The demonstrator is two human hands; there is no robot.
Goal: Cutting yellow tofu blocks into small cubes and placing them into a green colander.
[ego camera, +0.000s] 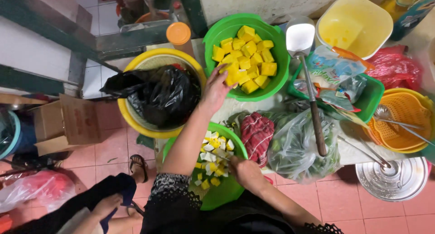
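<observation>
My left hand (pixel 216 90) reaches out to the near rim of a green bowl (pixel 276 75) filled with yellow cubes of fruit or squash (pixel 244 57). Its fingers are spread and the fingertips touch the nearest cubes. My right hand (pixel 244 171) is closed on what looks like a small knife, the thin blade pointing left over a green plate (pixel 226 193). That plate sits close to my body and carries white and yellow cut pieces (pixel 214 152).
A yellow basin (pixel 129 120) with a black plastic bag stands left of the bowl. To the right lie a long-handled metal spatula (pixel 312 98), a red checked cloth (pixel 256 134), a clear bag of greens (pixel 297 148), an orange colander (pixel 403 120) and a metal lid (pixel 392 179). Another person's hand (pixel 106 206) and sandalled foot (pixel 138 167) are at lower left.
</observation>
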